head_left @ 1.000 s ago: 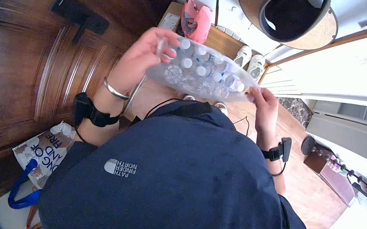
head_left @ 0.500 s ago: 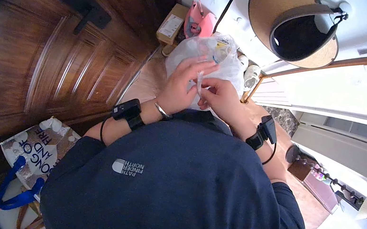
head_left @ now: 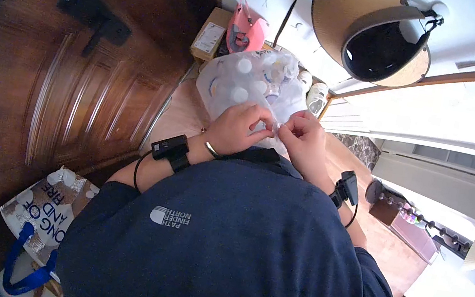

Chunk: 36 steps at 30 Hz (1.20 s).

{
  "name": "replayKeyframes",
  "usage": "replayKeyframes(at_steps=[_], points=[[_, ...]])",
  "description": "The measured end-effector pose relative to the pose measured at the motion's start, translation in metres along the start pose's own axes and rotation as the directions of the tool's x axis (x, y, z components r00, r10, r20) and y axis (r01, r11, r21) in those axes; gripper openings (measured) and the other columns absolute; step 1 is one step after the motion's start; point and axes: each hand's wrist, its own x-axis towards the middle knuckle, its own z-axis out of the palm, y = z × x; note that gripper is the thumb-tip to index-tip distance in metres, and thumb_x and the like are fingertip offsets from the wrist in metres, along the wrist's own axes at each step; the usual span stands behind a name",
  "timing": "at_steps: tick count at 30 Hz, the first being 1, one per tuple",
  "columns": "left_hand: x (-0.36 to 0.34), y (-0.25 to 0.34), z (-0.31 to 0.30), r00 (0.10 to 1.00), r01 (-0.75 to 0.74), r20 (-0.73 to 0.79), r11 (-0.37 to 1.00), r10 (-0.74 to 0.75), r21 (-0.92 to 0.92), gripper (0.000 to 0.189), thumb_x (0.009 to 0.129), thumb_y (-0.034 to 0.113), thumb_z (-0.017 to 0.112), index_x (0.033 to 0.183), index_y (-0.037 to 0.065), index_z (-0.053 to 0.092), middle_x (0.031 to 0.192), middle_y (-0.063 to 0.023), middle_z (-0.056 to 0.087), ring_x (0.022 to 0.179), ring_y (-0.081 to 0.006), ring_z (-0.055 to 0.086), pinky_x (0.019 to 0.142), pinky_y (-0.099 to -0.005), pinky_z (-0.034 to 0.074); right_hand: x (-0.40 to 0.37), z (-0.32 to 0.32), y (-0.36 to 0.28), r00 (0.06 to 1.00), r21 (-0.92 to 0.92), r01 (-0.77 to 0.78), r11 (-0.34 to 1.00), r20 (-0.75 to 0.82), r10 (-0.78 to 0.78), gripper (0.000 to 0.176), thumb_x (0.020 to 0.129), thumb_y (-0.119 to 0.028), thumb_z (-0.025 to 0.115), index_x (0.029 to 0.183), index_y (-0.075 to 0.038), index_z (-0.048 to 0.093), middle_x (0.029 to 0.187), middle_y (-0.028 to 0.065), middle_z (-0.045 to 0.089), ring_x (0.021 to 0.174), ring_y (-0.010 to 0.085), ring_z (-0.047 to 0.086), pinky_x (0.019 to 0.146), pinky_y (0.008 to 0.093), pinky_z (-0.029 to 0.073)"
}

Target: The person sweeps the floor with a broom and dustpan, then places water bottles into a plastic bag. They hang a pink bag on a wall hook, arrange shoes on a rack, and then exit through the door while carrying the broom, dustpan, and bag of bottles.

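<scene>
A translucent white plastic bag [head_left: 222, 87] full of bottles or tubs with round white tops bulges in front of me. My left hand [head_left: 240, 129] is closed in a pinch at its gathered top, thumb and index finger forming a loop. Close beside it, my right hand [head_left: 306, 139] pinches the same twisted bit of plastic [head_left: 276, 128]. The fingertips of both hands almost meet there. Whether the plastic is knotted cannot be made out.
A brown wooden door [head_left: 86, 81] with a black handle [head_left: 95, 20] stands at left. Beyond the bag are a cardboard box [head_left: 210, 35], a pink cap [head_left: 247, 33], white shoes [head_left: 317, 98] and hanging straw hats [head_left: 338, 21]. A silver bag [head_left: 48, 205] with blue handles sits lower left.
My left hand has gone from spread fingers to a pinch and dropped slightly. My right hand has shifted right. The bag's contents show more plainly now, and the view has moved a little.
</scene>
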Motion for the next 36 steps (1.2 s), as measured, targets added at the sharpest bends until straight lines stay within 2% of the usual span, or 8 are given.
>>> replayKeyframes(at_steps=[5, 11, 13, 17, 19, 26, 31, 36], points=[[0.011, 0.001, -0.001, 0.997, 0.016, 0.072, 0.977, -0.001, -0.211, 0.032, 0.08, 0.013, 0.084, 0.095, 0.008, 0.056, 0.081, -0.0041, 0.063, 0.062, -0.0132, 0.056, 0.058, -0.0285, 0.048, 0.012, -0.016, 0.005, 0.911, -0.333, 0.331, 0.883, -0.133, -0.391, 0.016, 0.078, -0.011, 0.075, 0.071, -0.001, 0.065, 0.08, 0.0051, 0.058, 0.067, 0.0135, 0.054, 0.064, 0.0258, 0.043], [0.038, 0.014, 0.0, 0.962, 0.144, 0.245, 0.987, -0.123, -0.069, 0.026, 0.085, 0.023, 0.079, 0.082, 0.007, 0.058, 0.076, -0.0039, 0.062, 0.059, -0.018, 0.058, 0.057, -0.0328, 0.048, 0.042, -0.042, 0.026, 0.987, 0.197, -0.112, 0.974, 0.137, 0.086, 0.022, 0.087, -0.011, 0.074, 0.072, -0.005, 0.06, 0.071, -0.0046, 0.055, 0.069, 0.0058, 0.047, 0.063, 0.0233, 0.036], [0.042, 0.001, 0.007, 0.802, -0.584, 0.206, 0.807, 0.56, 0.081, 0.026, 0.087, 0.027, 0.075, 0.083, 0.007, 0.06, 0.073, -0.0053, 0.062, 0.06, -0.0249, 0.059, 0.06, -0.0367, 0.05, 0.061, -0.051, 0.04, 0.932, 0.243, -0.297, 0.924, 0.285, 0.225, 0.02, 0.089, -0.014, 0.074, 0.074, -0.008, 0.062, 0.071, -0.0043, 0.057, 0.068, 0.0058, 0.046, 0.063, 0.0234, 0.034], [0.039, -0.008, -0.003, 0.782, -0.589, 0.302, 0.806, 0.546, 0.068, 0.023, 0.088, 0.027, 0.072, 0.086, 0.007, 0.061, 0.073, -0.0083, 0.062, 0.065, -0.0323, 0.062, 0.063, -0.0415, 0.052, 0.066, -0.051, 0.055, 0.869, 0.312, -0.438, 0.843, 0.385, 0.31, 0.014, 0.091, -0.017, 0.073, 0.082, -0.008, 0.067, 0.075, -0.0042, 0.06, 0.069, 0.0061, 0.045, 0.065, 0.0241, 0.034], [0.04, 0.008, -0.001, 0.985, 0.004, 0.17, 0.991, -0.027, 0.136, 0.018, 0.086, 0.023, 0.073, 0.086, 0.008, 0.064, 0.077, -0.0089, 0.062, 0.07, -0.0315, 0.062, 0.064, -0.0419, 0.051, 0.063, -0.054, 0.066, 0.906, 0.353, -0.369, 0.859, 0.343, 0.248, 0.016, 0.09, -0.019, 0.074, 0.082, -0.006, 0.069, 0.075, -0.0026, 0.062, 0.071, 0.007, 0.049, 0.066, 0.024, 0.037], [0.056, 0.016, 0.013, 0.996, 0.043, 0.062, 0.938, -0.069, 0.345, 0.02, 0.089, 0.024, 0.07, 0.086, 0.007, 0.062, 0.075, -0.0124, 0.059, 0.071, -0.033, 0.061, 0.063, -0.0425, 0.048, 0.044, -0.057, 0.048, 0.954, 0.509, -0.156, 0.847, 0.3, -0.005, 0.014, 0.095, -0.014, 0.069, 0.089, -0.002, 0.072, 0.088, 0.0012, 0.069, 0.083, 0.0091, 0.059, 0.078, 0.0238, 0.045], [0.062, 0.023, 0.012, 0.809, 0.574, 0.298, 0.569, -0.507, -0.589, 0.022, 0.098, 0.02, 0.054, 0.083, 0.008, 0.065, 0.08, -0.0012, 0.065, 0.076, -0.0155, 0.062, 0.062, -0.0337, 0.045, 0.026, -0.062, 0.018, 0.908, 0.575, -0.242, 0.782, 0.419, -0.026, 0.011, 0.094, -0.011, 0.067, 0.093, -0.001, 0.072, 0.093, 0.0027, 0.07, 0.089, 0.0111, 0.061, 0.087, 0.0265, 0.045], [0.051, 0.054, 0.018, 0.8, 0.56, 0.253, 0.524, -0.545, -0.641, 0.029, 0.101, 0.022, 0.051, 0.11, 0.008, 0.074, 0.1, -0.0041, 0.074, 0.085, -0.0084, 0.064, 0.067, -0.0245, 0.048, 0.03, -0.072, 0.03, 0.909, 0.572, -0.278, 0.772, 0.416, 0.019, 0.011, 0.091, -0.004, 0.063, 0.092, 0.0, 0.074, 0.09, 0.0042, 0.072, 0.089, 0.0109, 0.063, 0.086, 0.026, 0.047]])
